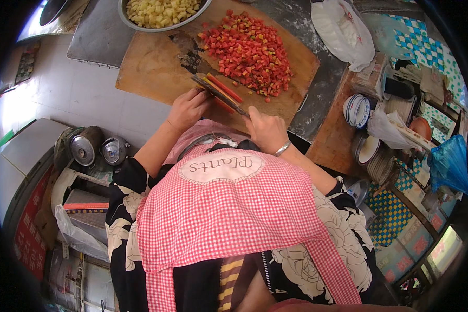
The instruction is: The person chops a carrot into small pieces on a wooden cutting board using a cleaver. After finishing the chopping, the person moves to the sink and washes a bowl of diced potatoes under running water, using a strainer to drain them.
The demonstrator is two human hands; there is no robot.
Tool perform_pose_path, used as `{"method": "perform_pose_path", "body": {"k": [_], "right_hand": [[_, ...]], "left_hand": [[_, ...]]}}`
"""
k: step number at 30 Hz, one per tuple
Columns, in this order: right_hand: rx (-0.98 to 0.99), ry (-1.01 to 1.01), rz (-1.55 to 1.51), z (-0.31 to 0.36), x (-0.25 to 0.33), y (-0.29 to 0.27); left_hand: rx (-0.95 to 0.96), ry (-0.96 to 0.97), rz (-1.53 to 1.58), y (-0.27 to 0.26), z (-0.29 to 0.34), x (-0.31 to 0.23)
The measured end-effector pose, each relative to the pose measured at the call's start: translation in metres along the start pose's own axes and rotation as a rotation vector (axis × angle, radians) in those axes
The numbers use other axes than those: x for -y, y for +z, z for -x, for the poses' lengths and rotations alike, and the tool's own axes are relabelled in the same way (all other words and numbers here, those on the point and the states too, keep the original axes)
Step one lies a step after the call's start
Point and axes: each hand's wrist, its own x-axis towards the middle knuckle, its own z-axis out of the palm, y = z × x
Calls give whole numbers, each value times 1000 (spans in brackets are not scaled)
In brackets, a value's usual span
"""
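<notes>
On a large wooden cutting board [151,67], my left hand [186,108] presses down on a bundle of long red and yellow vegetable strips [222,89]. My right hand [265,130], with a silver bracelet on the wrist, grips the handle of a big cleaver [203,67] whose blade lies across the strips. A heap of small diced red pieces [249,52] is spread over the board's far right side. A metal bowl [161,13] of pale yellow diced cubes stands at the board's far edge.
A white plastic bag [343,31] lies on the dark counter to the right. Stacked blue-patterned bowls [356,110] and plates sit at right, beside a blue bag [450,164]. Two metal pots [96,148] stand on the floor at left. My red checked apron fills the lower view.
</notes>
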Motion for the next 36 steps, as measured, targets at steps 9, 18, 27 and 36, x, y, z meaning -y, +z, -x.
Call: {"method": "perform_pose_path", "body": {"k": [9, 18, 27, 36], "right_hand": [[71, 17, 17, -12, 3, 4], [-196, -19, -79, -31, 1, 35], [-305, 29, -63, -9, -49, 8], [-159, 52, -35, 1, -58, 11]], "left_hand": [[19, 6, 32, -1, 0, 2], [96, -32, 14, -8, -12, -3], [390, -172, -50, -8, -49, -26], [437, -77, 53, -41, -36, 1]]}}
